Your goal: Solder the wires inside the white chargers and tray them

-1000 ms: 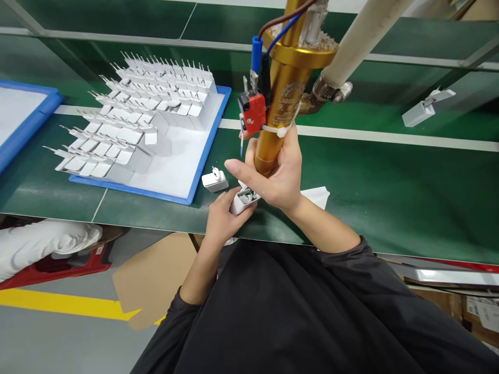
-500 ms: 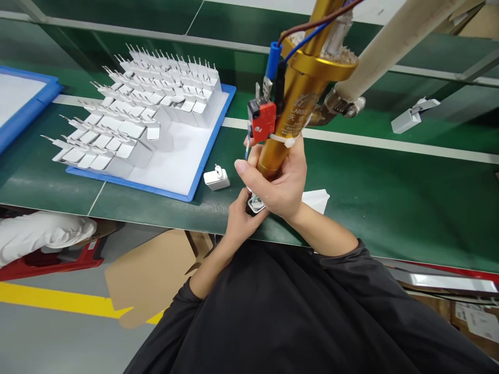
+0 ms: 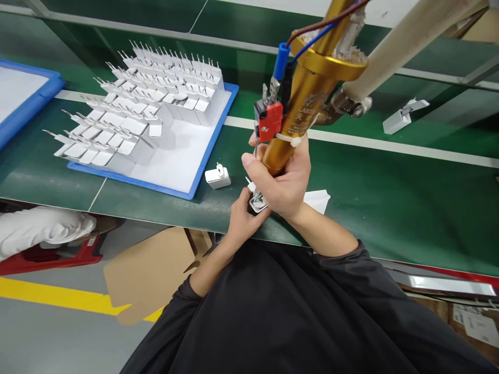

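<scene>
My right hand is wrapped round the lower barrel of a gold glue dispensing gun, its thumb and fingers near the thin lever under a red and black microswitch. The gun's tip points down into an open white charger housing. My left hand grips that housing by its sides near the bench's front edge, and some green shows inside it. A closed-looking white charger with plug pins stands just left of my hands. White paper or cloth lies partly hidden behind my right wrist.
Rows of white charger housings with raised pin caps stand on a blue-edged tray at left. Another open charger lies at right. A thick pale hose joins the gun. A person's white sleeve shows lower left.
The gun and my right hand have shifted slightly right in the picture. More of the housing's inside and its pins show now; my left hand keeps its hold.
</scene>
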A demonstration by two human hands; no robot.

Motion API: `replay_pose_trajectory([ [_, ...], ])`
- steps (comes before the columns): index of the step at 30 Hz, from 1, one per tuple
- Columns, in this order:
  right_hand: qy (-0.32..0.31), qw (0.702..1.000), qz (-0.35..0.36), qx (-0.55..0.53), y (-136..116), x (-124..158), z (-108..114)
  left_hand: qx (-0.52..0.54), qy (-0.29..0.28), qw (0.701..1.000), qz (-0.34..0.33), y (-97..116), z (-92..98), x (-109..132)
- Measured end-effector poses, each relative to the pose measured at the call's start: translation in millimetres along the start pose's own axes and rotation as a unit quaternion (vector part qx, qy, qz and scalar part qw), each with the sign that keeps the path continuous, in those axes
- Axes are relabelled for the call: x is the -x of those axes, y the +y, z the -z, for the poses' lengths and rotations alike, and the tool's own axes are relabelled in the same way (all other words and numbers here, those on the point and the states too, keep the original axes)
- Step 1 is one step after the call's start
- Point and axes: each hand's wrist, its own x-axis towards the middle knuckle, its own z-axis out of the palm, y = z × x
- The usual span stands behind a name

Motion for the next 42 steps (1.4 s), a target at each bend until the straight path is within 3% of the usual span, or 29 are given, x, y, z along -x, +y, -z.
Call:
replay_pose_trajectory([
  [9, -0.008, 0.999, -0.049, -0.003, 1, 2, 2, 0.040, 0.029, 0.999, -0.022, 1, -4.7, 2],
  [19, 0.007, 0.998, -0.049, 0.026, 2, 4, 1, 0.042, 0.008, 0.999, 0.032, -3, -6.1, 3],
  [25, -0.012, 0.998, -0.028, 0.047, 2, 2, 3, 0.047, 0.000, 0.998, 0.029, 0, -5.7, 2],
  [30, -0.046, 0.996, -0.013, 0.073, 15, 3, 9, -0.015, -0.013, 0.999, 0.036, 2, 5.2, -7],
  [36, -0.016, 0.995, -0.012, 0.096, 20, 2, 40, -0.047, -0.018, 0.995, 0.085, 0, 23.4, -13],
  [42, 0.085, 0.967, 0.002, 0.240, 47, 9, 109, -0.029, -0.050, 0.995, 0.079, 6, 26.7, -8],
])
